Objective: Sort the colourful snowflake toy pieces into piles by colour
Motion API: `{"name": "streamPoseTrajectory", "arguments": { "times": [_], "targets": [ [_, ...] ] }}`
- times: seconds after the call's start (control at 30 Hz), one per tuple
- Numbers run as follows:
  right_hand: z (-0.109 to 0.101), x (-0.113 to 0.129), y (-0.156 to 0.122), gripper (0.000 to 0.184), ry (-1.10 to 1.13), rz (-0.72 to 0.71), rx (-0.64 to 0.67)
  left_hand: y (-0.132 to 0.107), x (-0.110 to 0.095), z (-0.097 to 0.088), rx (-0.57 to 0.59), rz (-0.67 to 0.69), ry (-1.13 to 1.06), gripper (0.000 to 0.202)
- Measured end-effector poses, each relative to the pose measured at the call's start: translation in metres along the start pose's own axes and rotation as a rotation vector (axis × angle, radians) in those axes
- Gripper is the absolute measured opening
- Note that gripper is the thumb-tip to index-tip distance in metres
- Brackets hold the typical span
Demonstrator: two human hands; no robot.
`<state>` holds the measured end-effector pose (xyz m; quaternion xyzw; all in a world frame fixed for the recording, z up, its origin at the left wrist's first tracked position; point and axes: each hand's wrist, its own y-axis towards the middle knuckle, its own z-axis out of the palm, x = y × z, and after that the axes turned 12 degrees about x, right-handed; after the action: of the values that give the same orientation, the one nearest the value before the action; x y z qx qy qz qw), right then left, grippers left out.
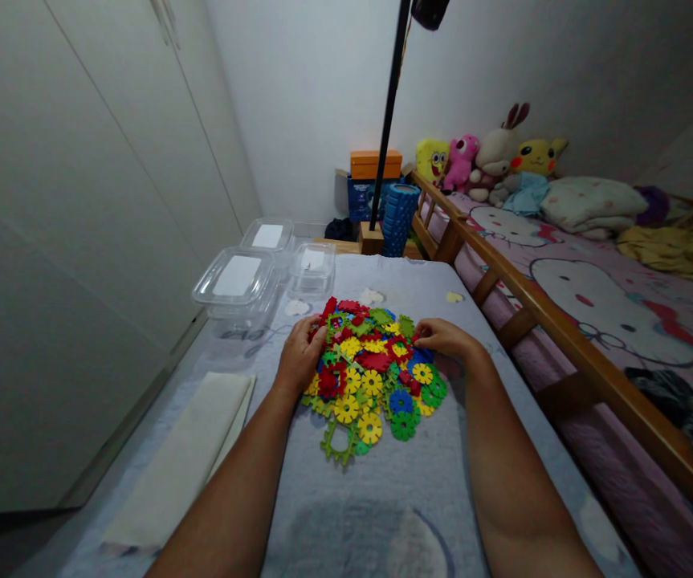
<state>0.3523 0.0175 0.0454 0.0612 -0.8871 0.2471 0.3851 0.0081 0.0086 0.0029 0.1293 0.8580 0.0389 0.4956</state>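
Observation:
A heap of flat plastic gear-shaped pieces (pixel 370 373) in red, yellow, green and blue lies on a cloth-covered table (pixel 382 506). My left hand (pixel 299 359) rests on the left side of the heap, fingers curled onto the pieces near a red one. My right hand (pixel 446 337) touches the heap's right upper edge, its fingers bent and pressed on the pieces. Whether either hand has hold of a piece is hidden.
Three clear plastic boxes with lids (pixel 238 285) (pixel 267 235) (pixel 311 269) stand at the table's far left. A folded white cloth (pixel 193 449) lies at left. A wooden bed rail (pixel 563 337) runs along the right. A black pole (pixel 388 112) rises behind the table.

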Motion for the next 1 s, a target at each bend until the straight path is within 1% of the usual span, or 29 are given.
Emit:
{"name": "streamPoseTrajectory", "arguments": {
  "times": [0.1, 0.17, 0.23, 0.33, 0.43, 0.5, 0.57, 0.7, 0.87, 1.0],
  "targets": [
    [-0.002, -0.002, -0.006, 0.016, 0.020, -0.005, -0.028, 0.000, 0.000, 0.000, 0.002, -0.004, 0.004, 0.042],
    [-0.004, -0.002, -0.009, 0.017, 0.059, -0.031, -0.107, 0.000, 0.000, 0.000, 0.000, -0.005, 0.005, 0.041],
    [-0.005, -0.002, -0.006, 0.019, 0.110, -0.082, -0.219, 0.000, 0.000, 0.000, -0.004, -0.002, 0.005, 0.040],
    [-0.005, 0.005, 0.014, 0.023, 0.140, -0.176, -0.382, 0.000, -0.001, 0.000, -0.007, -0.001, 0.004, 0.038],
    [-0.004, 0.017, 0.048, 0.022, 0.099, -0.236, -0.469, 0.000, 0.000, 0.000, -0.010, -0.001, -0.004, 0.038],
    [-0.003, 0.026, 0.075, 0.018, 0.070, -0.232, -0.491, 0.000, 0.000, 0.001, -0.008, 0.000, -0.007, 0.038],
    [-0.001, 0.033, 0.101, 0.014, 0.057, -0.187, -0.520, -0.001, 0.001, 0.001, -0.004, -0.008, -0.006, 0.038],
    [0.004, 0.043, 0.138, 0.013, 0.024, -0.079, -0.530, -0.001, 0.000, 0.001, 0.005, -0.026, -0.008, 0.038],
    [0.008, 0.052, 0.163, 0.014, -0.056, 0.001, -0.532, -0.001, 0.000, 0.002, -0.008, 0.000, -0.014, 0.037],
    [0.010, 0.055, 0.173, 0.019, -0.104, 0.041, -0.508, -0.001, 0.002, 0.003, -0.007, 0.008, -0.012, 0.036]
  ]
}}
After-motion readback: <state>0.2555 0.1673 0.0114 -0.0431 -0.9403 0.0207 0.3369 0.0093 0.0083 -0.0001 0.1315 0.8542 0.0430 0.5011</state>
